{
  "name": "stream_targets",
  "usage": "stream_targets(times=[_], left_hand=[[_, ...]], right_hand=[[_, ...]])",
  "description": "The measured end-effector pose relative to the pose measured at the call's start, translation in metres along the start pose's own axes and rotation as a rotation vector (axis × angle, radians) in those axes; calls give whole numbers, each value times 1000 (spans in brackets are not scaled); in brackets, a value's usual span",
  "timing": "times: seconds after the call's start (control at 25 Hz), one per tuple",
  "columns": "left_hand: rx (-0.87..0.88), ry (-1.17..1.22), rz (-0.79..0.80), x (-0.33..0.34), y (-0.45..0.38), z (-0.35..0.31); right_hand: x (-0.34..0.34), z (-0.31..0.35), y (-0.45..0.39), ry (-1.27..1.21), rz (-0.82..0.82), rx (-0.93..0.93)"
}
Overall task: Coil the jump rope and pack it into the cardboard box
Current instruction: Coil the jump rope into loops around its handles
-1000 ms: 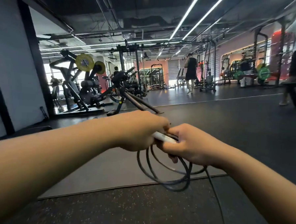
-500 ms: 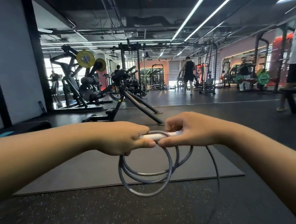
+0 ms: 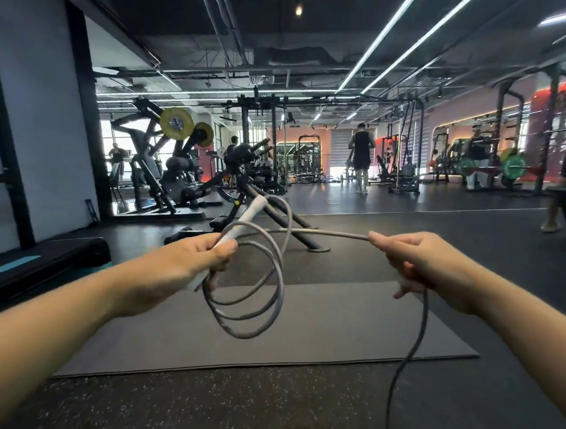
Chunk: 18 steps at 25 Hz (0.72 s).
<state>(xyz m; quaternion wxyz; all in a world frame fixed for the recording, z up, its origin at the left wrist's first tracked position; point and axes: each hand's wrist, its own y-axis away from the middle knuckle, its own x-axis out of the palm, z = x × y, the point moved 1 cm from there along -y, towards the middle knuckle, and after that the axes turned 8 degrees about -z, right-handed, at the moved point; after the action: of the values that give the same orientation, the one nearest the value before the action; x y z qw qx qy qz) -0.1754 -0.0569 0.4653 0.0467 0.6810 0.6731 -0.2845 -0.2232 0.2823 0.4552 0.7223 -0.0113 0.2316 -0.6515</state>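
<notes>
The grey jump rope (image 3: 272,299) hangs in several loops below my left hand (image 3: 187,261), which grips its white handle (image 3: 242,223) together with the loops. The handle tilts up and away from me. From the coil a straight stretch of rope runs right to my right hand (image 3: 417,257), which pinches it. Below that hand the loose end (image 3: 412,345) drops toward the floor and out of the bottom of the view. No cardboard box is in view.
A grey exercise mat (image 3: 318,327) lies on the dark speckled floor under my hands. A black machine frame (image 3: 275,217) stands just beyond it, a low black step platform (image 3: 40,260) at left. People stand at the back and the far right.
My hands have drawn apart: the right one slid right along the rope, pulling a length taut. The left hand tilted the handle upward, the coil still hanging under it.
</notes>
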Motion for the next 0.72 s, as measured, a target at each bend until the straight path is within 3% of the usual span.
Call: stream_targets(times=[0.16, 0.28, 0.36, 0.52, 0.72], left_hand=[[-196, 645, -280, 54, -8, 4], [-278, 955, -354, 94, -11, -25], [-305, 1050, -352, 112, -10, -47], [-380, 1193, -392, 133, -10, -58], [-493, 1156, -236, 140, -9, -47]], right_hand=[[59, -14, 2, -616, 98, 59], [102, -16, 12, -689, 119, -86], [124, -12, 21, -614, 67, -179], [141, 2, 24, -650, -212, -207], [132, 5, 18, -629, -393, -199]])
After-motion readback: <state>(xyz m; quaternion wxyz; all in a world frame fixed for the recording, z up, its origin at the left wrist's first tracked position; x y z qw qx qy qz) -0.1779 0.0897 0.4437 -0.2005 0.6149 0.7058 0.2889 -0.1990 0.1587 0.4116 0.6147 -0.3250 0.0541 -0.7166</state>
